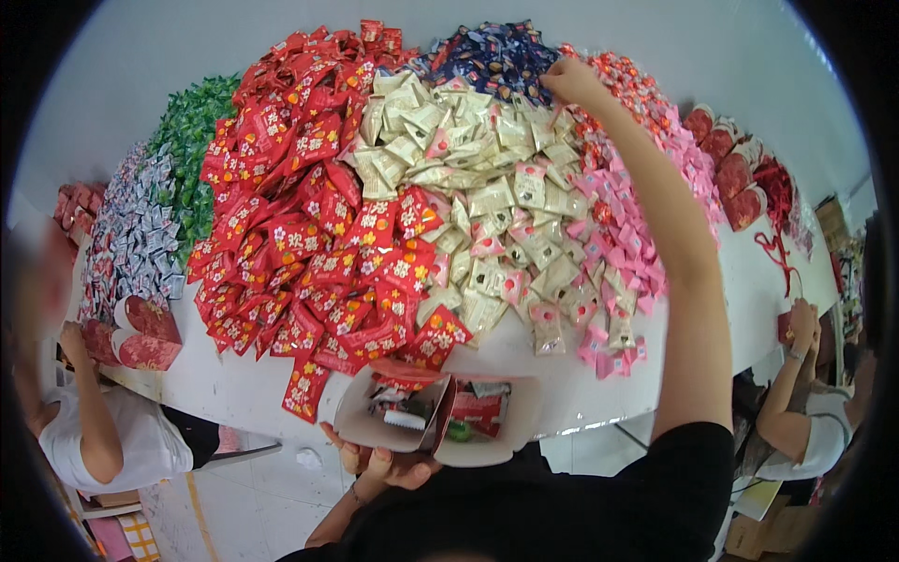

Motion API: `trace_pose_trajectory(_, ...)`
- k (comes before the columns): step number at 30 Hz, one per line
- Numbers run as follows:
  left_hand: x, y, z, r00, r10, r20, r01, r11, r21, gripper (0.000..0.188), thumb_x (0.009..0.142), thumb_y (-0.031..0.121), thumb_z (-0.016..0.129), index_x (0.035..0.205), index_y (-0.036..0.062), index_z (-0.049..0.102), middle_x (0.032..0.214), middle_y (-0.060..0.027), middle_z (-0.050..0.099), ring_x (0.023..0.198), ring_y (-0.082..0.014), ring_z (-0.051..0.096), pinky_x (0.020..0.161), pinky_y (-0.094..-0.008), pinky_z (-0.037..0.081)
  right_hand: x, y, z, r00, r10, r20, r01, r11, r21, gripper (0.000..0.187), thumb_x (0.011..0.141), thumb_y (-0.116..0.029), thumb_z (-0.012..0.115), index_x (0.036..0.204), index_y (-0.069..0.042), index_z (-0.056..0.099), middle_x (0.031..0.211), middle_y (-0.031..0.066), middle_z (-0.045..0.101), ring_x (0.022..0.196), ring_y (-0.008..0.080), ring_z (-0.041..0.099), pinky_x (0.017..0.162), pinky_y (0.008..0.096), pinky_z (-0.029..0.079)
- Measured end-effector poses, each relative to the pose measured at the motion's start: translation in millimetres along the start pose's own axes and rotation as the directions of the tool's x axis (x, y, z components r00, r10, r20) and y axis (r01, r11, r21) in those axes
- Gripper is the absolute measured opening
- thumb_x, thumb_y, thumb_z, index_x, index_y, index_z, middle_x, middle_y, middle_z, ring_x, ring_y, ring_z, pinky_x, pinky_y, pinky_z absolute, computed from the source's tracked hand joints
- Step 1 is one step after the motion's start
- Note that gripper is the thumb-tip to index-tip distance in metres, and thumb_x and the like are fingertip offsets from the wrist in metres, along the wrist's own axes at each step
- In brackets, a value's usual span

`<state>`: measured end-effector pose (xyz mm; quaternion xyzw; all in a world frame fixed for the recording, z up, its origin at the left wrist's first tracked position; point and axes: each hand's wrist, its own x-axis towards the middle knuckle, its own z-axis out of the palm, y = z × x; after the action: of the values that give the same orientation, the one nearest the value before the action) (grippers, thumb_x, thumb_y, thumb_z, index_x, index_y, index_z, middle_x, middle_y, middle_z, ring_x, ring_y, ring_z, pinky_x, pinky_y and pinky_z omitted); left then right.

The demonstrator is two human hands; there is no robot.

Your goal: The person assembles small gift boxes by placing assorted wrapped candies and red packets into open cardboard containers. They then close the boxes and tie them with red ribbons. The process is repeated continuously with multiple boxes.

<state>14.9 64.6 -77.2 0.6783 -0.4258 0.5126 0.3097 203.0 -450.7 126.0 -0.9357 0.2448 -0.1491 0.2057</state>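
Note:
My left hand point(386, 465) grips a pair of open paper gift boxes point(492, 450) from below, at the table's near edge. Their insides are whitish, and a red outer flap shows at the back. Several wrapped sweets lie in them, among them a white packet point(408, 418), a red packet point(478, 410) and a green sweet point(458, 431). Far across the table, my right hand point(573, 82) has its fingers curled together at the right edge of a heap of dark blue packets point(492, 58). What lies between those fingertips is hidden.
Red packets point(300, 225), cream packets point(496, 192), pink sweets point(627, 234), orange-red sweets point(623, 80) and green sweets point(192, 131) cover the white table point(524, 389). Red boxes point(735, 173) and ribbon point(775, 253) lie at right. One person point(103, 431) works at left, another point(805, 412) at right.

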Motion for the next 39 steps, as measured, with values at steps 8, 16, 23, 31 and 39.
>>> trace_pose_trajectory(8, -0.3, -3.3, -4.3, 0.998, 0.052, -0.039, -0.048, 0.994, 0.099, 0.05, 0.089, 0.053, 0.047, 0.131, 0.029, 0.037, 0.141, -0.014, 0.024, 0.13, -0.0406, 0.018, 0.098, -0.0689, 0.017, 70.6, 7.3, 51.4, 0.988, 0.08, 0.129, -0.087, 0.995, 0.051, 0.023, 0.065, -0.009, 0.062, 0.083, 0.005, 0.064, 0.071, 0.0133, 0.063, 0.065, 0.0221, 0.061, 0.055, 0.0361, 0.049)
trace_pose_trajectory(16, -6.0, -5.9, -7.0, 0.997, 0.059, -0.044, -0.05, 0.984, 0.172, 0.048, 0.088, 0.052, 0.047, 0.127, 0.0251, 0.039, 0.137, -0.0149, 0.027, 0.127, -0.0403, 0.021, 0.097, -0.0667, 0.02, 103.6, -75.7, 46.6, 0.924, -0.362, -0.127, 0.38, 0.906, 0.186, 0.036, 0.075, -0.001, 0.049, 0.103, -0.011, 0.069, 0.098, 0.0111, 0.07, 0.089, 0.0252, 0.066, 0.079, 0.0349, 0.051)
trace_pose_trajectory(23, 2.3, -12.5, -8.7, 0.997, 0.068, -0.037, -0.058, 0.975, 0.214, 0.046, 0.088, 0.051, 0.047, 0.124, 0.0217, 0.04, 0.133, -0.0158, 0.03, 0.124, -0.0401, 0.024, 0.096, -0.0648, 0.022, 164.3, -118.5, 122.5, 0.881, -0.471, 0.049, 0.411, 0.71, -0.571, 0.027, 0.078, -0.015, 0.062, 0.104, -0.015, 0.068, 0.106, 0.0151, 0.065, 0.101, 0.0322, 0.062, 0.085, 0.0415, 0.051)
trace_pose_trajectory(31, 7.3, -27.9, -6.8, 0.999, 0.048, -0.013, -0.044, 0.968, 0.245, 0.045, 0.088, 0.05, 0.046, 0.12, 0.0178, 0.041, 0.129, -0.0168, 0.032, 0.12, -0.0398, 0.027, 0.095, -0.0626, 0.025, 157.2, -120.1, 107.1, 0.966, -0.229, 0.123, 0.105, 0.775, 0.623, 0.023, 0.084, -0.011, 0.058, 0.1, 0.005, 0.058, 0.101, 0.0201, 0.062, 0.082, 0.0327, 0.065, 0.076, 0.044, 0.056)
trace_pose_trajectory(39, 7.1, -22.1, -7.2, 0.996, 0.065, -0.063, -0.049, 0.974, 0.223, 0.045, 0.088, 0.048, 0.046, 0.117, 0.0139, 0.042, 0.125, -0.0177, 0.035, 0.117, -0.0396, 0.03, 0.094, -0.0604, 0.027, 130.1, -21.1, 3.3, 0.997, -0.006, 0.083, -0.079, -0.395, 0.915, 0.032, 0.092, -0.009, 0.045, 0.119, 0.009, 0.043, 0.117, 0.0247, 0.053, 0.111, 0.0392, 0.053, 0.092, 0.0516, 0.049)
